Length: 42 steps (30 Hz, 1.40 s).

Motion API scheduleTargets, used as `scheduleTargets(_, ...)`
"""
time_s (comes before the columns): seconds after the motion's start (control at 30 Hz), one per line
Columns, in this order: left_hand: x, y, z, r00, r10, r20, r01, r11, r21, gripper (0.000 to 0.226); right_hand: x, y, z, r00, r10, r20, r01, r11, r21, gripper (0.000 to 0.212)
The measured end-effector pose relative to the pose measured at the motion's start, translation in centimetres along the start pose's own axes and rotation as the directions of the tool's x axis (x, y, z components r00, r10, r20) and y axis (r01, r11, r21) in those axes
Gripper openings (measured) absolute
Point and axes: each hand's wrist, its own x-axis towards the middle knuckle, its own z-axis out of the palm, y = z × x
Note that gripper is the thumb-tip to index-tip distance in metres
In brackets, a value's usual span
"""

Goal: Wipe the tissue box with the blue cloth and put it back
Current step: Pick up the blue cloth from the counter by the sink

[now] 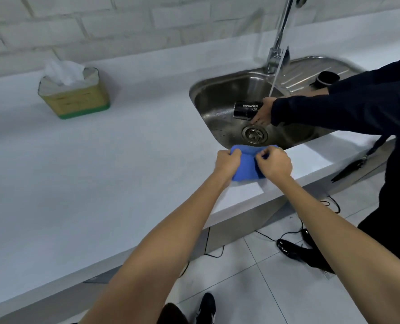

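1. While gripped at two upper corners, hanging as a soft blue cloth [247, 166] just over the near edge of the white countertop [77, 174], right beside the front rim of the sink.
2. Left hand [227, 161]: curled into a fist, pinching the cloth's left corner.
3. Right hand [275, 163]: likewise closed, thumb and fingers clamped on the cloth's right corner.
4. Both bare forearms reaching forward from the bottom of the view, hands close together with the cloth bunched between them.
5. Well apart to the left, near the white brick wall [77, 26]: green and yellow soft-pack tissue box [74, 95], upright on the countertop, white tissue [62, 71] sticking out of the top, untouched.
6. Round stainless steel sink [217, 99] behind the cloth, with a chrome tap [279, 36] running a thin stream of water.
7. At the right, a second person in dark long sleeves [334, 106], one hand holding a black mug with white lettering [247, 109] tipped on its side over the basin.
8. Grey tiled floor [252, 288] below, with black cables and dark shoes.
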Motion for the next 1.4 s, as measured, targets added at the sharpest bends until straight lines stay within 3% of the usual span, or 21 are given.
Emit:
scheduleTargets(0.13, 0.3, 2.3, -4.5, 0.993, 0.052, -0.105, -0.066, 0.988, -0.136, 0.013, 0.3, -5.4, 2.4, 0.996, 0.007, 0.084, -0.035, 0.941, 0.337, 0.031)
scheduleTargets(0.23, 0.6, 4.2, -9.0, 0.976, 0.127, -0.177, -0.151, 0.98, -0.128, 0.024, -0.3, -10.8, 4.3, 0.951, 0.056, 0.303, -0.242, 0.742, 0.625, 0.037)
scheduleTargets(0.3, 0.4, 5.2, -12.3, 0.965, 0.15, -0.215, -0.175, 0.979, -0.103, 0.031, -0.9, -14.3, 5.4, 0.869, -0.016, 0.495, -0.396, 0.579, 0.713, 0.046)
scheduleTargets(0.37, 0.4, 5.6, -15.8, 0.961, 0.149, -0.232, -0.174, 0.981, -0.09, 0.031, -1.3, -17.3, 6.8, 0.726, -0.167, 0.667, -0.566, 0.406, 0.718, 0.064)
scheduleTargets(0.43, 0.4, 5.4, -19.6, 0.956, 0.145, -0.255, -0.162, 0.986, -0.047, 0.025, -2.1, -19.9, 8.2, 0.582, -0.321, 0.748, -0.715, 0.238, 0.658, 0.073)
scheduleTargets(0.5, 0.6, 4.6, -23.3, 0.932, 0.156, -0.328, -0.166, 0.986, -0.001, 0.013, -3.0, -22.6, 9.7, 0.51, -0.412, 0.755, -0.779, 0.151, 0.609, 0.067)
scheduleTargets(0.63, 1.3, 2.3, -29.9, 0.803, 0.177, -0.569, -0.188, 0.981, 0.04, 0.028, -4.4, -28.5, 13.2, 0.56, -0.372, 0.74, -0.712, 0.24, 0.659, 0.04)
scheduleTargets(0.73, 1.9, 0.6, -34.1, 0.745, 0.153, -0.649, -0.199, 0.98, 0.002, 0.021, -5.1, -32.3, 15.5, 0.558, -0.344, 0.755, -0.676, 0.339, 0.655, 0.041)
scheduleTargets(0.83, 2.3, -0.5, -37.6, 0.85, -0.026, -0.527, -0.147, 0.948, -0.284, 0.032, -5.3, -35.5, 17.6, 0.534, -0.353, 0.768, -0.661, 0.392, 0.64, 0.04)
scheduleTargets(0.9, 2.6, -1.4, -39.7, 0.948, -0.114, -0.298, -0.067, 0.842, -0.536, 0.043, -5.4, -37.3, 19.0, 0.511, -0.365, 0.778, -0.643, 0.439, 0.628, 0.038)
scheduleTargets(0.97, 3.0, -2.2, -41.5, 0.984, -0.098, -0.148, -0.029, 0.732, -0.681, 0.038, -5.4, -38.9, 20.2, 0.514, -0.367, 0.776, -0.566, 0.534, 0.628, 0.036)
scheduleTargets(1.03, 3.6, -2.7, -43.0, 0.989, -0.109, -0.103, 0.007, 0.718, -0.696, 0.033, -4.9, -40.0, 21.0, 0.57, -0.336, 0.75, -0.422, 0.663, 0.618, 0.034)
scheduleTargets(1.1, 4.2, -2.6, -44.6, 0.973, -0.178, -0.148, 0.036, 0.747, -0.664, 0.038, -3.4, -40.7, 21.4, 0.648, -0.281, 0.708, -0.322, 0.741, 0.589, 0.033)
scheduleTargets(1.27, 7.5, -2.5, -49.9, 0.872, -0.204, -0.445, -0.083, 0.834, -0.545, 0.039, 3.4, -40.6, 22.8, 0.902, -0.061, 0.428, -0.266, 0.703, 0.66, 0.029)
scheduleTargets(1.4, 10.8, -1.5, -52.9, 0.771, -0.152, -0.619, -0.158, 0.895, -0.417, 0.043, 7.7, -41.3, 24.2, 0.942, -0.096, 0.322, -0.141, 0.756, 0.639, 0.03)
